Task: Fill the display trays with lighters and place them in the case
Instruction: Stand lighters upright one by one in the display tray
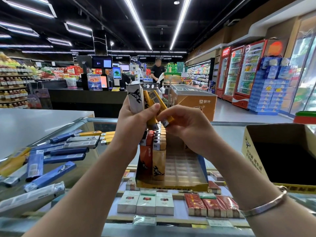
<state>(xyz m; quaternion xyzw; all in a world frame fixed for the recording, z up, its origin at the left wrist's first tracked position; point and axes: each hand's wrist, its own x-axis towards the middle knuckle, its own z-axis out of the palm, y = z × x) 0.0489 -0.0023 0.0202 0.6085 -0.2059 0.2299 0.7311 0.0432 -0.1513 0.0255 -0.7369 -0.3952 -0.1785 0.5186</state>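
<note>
Head view: the left hand (131, 115) grips a bundle of lighters (136, 100), white and yellow, while the right hand (184, 124) pinches one yellow lighter (162, 108) above the half-filled display tray (172, 183) on the glass table (227, 132); loose blue lighters (51, 161) lie left.

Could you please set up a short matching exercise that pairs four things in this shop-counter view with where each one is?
Things:
1. white lighter
2. blue lighters
3. display tray
4. cardboard box

Places:
A. standing on the glass at centre
B. open, at the right edge
C. held in the left hand
D. scattered on the counter's left

Pairs: 1-C, 2-D, 3-A, 4-B
</note>
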